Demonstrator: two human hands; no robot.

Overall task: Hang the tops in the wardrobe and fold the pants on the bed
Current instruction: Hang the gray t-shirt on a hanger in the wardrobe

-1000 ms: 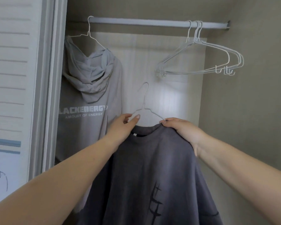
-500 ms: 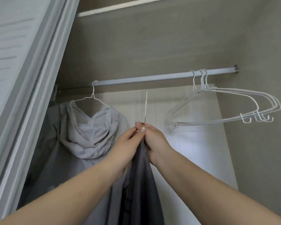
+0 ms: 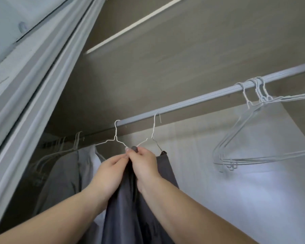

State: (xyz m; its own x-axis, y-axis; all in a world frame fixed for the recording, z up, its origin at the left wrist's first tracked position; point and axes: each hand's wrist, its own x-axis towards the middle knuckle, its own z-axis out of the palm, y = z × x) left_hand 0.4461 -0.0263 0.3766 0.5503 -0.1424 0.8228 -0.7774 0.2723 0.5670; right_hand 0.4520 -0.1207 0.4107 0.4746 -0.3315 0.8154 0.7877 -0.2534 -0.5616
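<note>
Both hands at frame centre, pressed together on the dark grey top [image 3: 130, 205]: left hand [image 3: 109, 173] and right hand [image 3: 144, 166] each pinch its bunched neck fabric just under its wire hanger [image 3: 152, 136], whose hook sits at the wardrobe rail [image 3: 192, 101]; seated or not, can't tell. Wardrobe contents: light grey hooded top [image 3: 84, 166] on its own hanger at the left, bunch of empty hangers [image 3: 250, 131] on the rail at the right.
</note>
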